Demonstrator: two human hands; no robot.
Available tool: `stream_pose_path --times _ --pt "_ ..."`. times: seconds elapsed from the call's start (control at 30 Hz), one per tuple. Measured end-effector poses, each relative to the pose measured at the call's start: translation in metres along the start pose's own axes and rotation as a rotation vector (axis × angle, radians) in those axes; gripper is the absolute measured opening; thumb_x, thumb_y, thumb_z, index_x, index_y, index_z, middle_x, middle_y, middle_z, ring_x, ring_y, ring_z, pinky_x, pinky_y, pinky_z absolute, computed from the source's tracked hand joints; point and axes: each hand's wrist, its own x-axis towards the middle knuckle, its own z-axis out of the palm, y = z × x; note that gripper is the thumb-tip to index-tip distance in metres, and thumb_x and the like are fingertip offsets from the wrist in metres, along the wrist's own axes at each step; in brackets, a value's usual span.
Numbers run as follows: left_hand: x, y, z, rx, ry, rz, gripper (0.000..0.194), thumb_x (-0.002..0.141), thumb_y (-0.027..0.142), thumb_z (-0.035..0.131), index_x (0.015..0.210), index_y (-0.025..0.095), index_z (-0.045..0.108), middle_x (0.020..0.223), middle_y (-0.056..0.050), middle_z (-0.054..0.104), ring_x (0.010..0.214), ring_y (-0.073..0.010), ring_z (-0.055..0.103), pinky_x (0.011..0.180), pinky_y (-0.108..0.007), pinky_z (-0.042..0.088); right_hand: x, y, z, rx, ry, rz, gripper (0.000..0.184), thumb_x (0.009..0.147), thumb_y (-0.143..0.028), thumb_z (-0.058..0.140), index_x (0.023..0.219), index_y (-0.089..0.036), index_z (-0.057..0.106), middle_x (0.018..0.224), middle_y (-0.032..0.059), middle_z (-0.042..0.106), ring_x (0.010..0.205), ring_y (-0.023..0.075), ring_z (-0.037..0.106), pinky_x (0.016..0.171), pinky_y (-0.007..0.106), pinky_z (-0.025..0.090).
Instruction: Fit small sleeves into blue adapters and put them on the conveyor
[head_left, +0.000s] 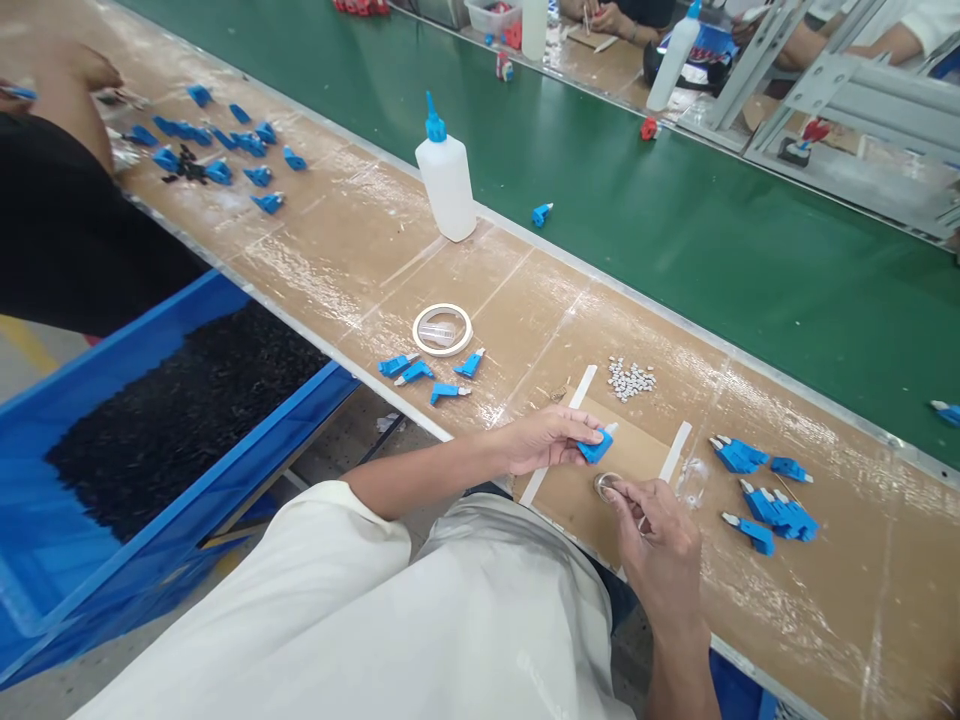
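Note:
My left hand point(551, 438) pinches a small blue plastic part point(595, 447) with a pale tip, above a cardboard sheet point(637, 440) edged with white strips. Close by on the right, my right hand point(660, 530) is closed on a small round shiny-rimmed thing point(604, 484); its kind is unclear and the fingers cover part of it. Beyond the sheet lies a pile of tiny grey-white pieces point(631, 380). More blue parts point(780, 512) lie to the right of my hands, and several others point(448, 391) are on the left, beside a white tape roll point(442, 330).
A white bottle with a blue nozzle point(448, 180) stands by the green conveyor belt point(637, 220). At left, a blue bin point(300, 395) holds black pieces, and a co-worker's arm point(71, 110) is near scattered blue parts. Other people sit across the belt.

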Motion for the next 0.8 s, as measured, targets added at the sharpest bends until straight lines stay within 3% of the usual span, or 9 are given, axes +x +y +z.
stream_pose_path --times 0.17,0.4,0.57,0.8 --pt "-0.001 -0.004 0.003 -0.055 -0.025 -0.031 0.024 0.069 0.021 0.087 0.078 0.009 0.068 0.068 0.002 0.06 0.056 -0.0034 0.056 0.055 -0.014 0.047 -0.002 0.002 -0.012 0.011 0.124 0.028 0.009 0.095 -0.025 0.064 0.091 -0.021 0.071 0.077 0.0017 0.067 0.06 0.0123 0.056 0.055 0.026 0.044" --pt "-0.002 -0.014 0.011 -0.102 -0.078 -0.128 0.014 0.077 0.017 0.08 0.074 0.008 0.069 0.07 -0.003 0.066 0.057 -0.0064 0.063 0.052 -0.012 0.05 -0.009 -0.011 -0.025 0.153 0.409 0.255 0.016 0.09 -0.033 0.069 0.081 -0.02 0.07 0.073 0.0029 0.063 0.067 0.0168 0.057 0.058 0.029 0.043" --pt "-0.003 -0.017 0.016 -0.113 -0.117 -0.202 0.008 0.081 0.014 0.072 0.076 0.008 0.07 0.073 -0.006 0.07 0.059 -0.0086 0.067 0.051 -0.012 0.052 -0.011 -0.024 -0.022 0.145 0.496 0.197 0.008 0.088 -0.029 0.072 0.084 -0.021 0.071 0.073 0.0022 0.063 0.067 0.0178 0.058 0.06 0.031 0.043" --pt "-0.004 -0.017 0.017 -0.09 -0.127 -0.215 0.01 0.081 0.014 0.072 0.075 0.008 0.067 0.067 -0.005 0.068 0.056 -0.0086 0.066 0.05 -0.012 0.051 -0.011 -0.021 -0.016 0.114 0.509 0.094 0.005 0.087 -0.016 0.072 0.088 -0.02 0.072 0.075 0.0019 0.065 0.067 0.016 0.057 0.06 0.03 0.044"
